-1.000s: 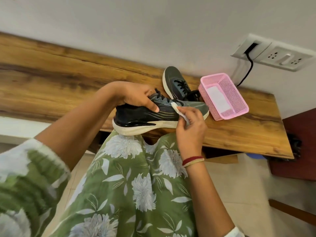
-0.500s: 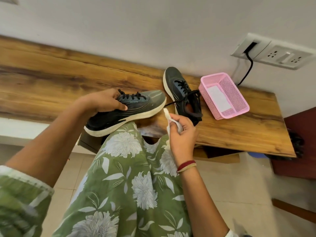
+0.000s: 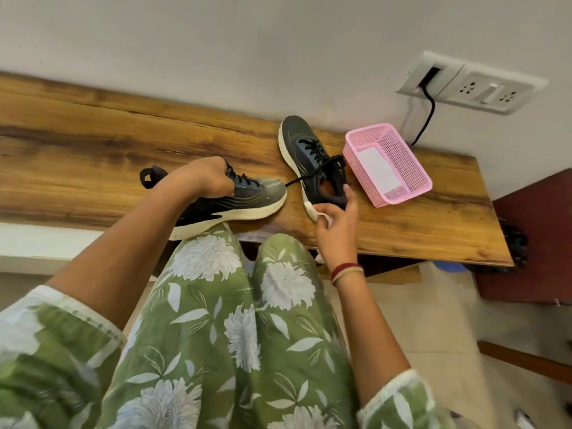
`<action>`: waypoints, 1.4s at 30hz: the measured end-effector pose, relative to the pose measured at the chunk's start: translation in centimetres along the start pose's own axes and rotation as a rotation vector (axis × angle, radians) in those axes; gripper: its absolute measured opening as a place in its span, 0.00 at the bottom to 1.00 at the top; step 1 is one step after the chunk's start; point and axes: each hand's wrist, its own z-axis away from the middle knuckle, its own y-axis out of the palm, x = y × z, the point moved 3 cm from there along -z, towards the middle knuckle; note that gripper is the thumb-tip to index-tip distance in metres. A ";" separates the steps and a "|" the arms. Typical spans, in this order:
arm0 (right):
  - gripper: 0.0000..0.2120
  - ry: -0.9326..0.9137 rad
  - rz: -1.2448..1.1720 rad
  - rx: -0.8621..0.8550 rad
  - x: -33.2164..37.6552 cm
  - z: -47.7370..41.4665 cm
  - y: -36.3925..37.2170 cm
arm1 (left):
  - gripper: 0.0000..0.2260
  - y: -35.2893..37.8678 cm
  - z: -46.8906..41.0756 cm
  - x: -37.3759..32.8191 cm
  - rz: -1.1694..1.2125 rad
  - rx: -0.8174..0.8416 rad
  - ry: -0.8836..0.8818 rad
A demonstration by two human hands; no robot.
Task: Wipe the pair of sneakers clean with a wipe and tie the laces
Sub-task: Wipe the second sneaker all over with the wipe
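Head view: a second ago the right hand (image 3: 337,227) was rubbing the wipe (image 3: 312,209) along the near sneaker (image 3: 247,201), which was held over the lap. Now that sneaker has swung out to 9 o'clock and lies on the near edge of the table (image 3: 93,140), toe toward 3 o'clock. The wipe has left it and travelled to 2 o'clock, to the heel of the second sneaker (image 3: 305,144). I judge the first shoe's wiping finished and the second one next. A loose lace (image 3: 305,178) trails between the shoes, so tying is not yet done.

The left hand (image 3: 205,178) curls down over the near sneaker's collar and laces, wrist bent, clamped on it. The right hand pinches the wipe between thumb and forefinger, its other fingers stretched up to the second sneaker's heel collar. The hands are well apart. A pink basket (image 3: 402,156) stands just beside the second sneaker at 3 o'clock.
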 end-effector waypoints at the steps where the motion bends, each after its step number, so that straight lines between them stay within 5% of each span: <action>1: 0.10 -0.054 0.130 0.110 -0.6 -1.1 -0.2 | 0.07 0.1 -0.1 -0.1 -0.006 0.005 0.001; 5: 0.10 -0.085 0.432 0.413 -1.6 -4.0 0.4 | 0.11 0.2 -0.8 0.4 0.024 0.043 0.007; 10: 0.14 0.020 0.579 0.386 -1.2 -6.4 1.0 | 0.11 0.1 -1.2 1.3 0.098 0.055 -0.019; 28: 0.16 0.351 0.382 0.273 -2.3 -8.2 -0.3 | 0.11 -0.3 -1.2 1.7 0.256 0.065 -0.061; 31: 0.12 0.253 0.208 0.158 -1.7 -7.1 -0.6 | 0.13 -0.5 -0.9 1.3 0.293 0.078 -0.064; 35: 0.09 0.056 -0.198 -0.210 1.8 -2.9 -0.6 | 0.13 -0.6 -0.5 0.8 0.353 0.136 -0.045; 39: 0.12 0.101 -0.404 -0.112 5.1 -0.1 2.6 | 0.21 -0.9 -0.7 1.0 0.396 0.225 -0.142; 42: 0.10 0.076 -0.274 -0.052 6.1 0.1 5.0 | 0.20 -1.1 -0.9 1.5 0.439 0.255 -0.233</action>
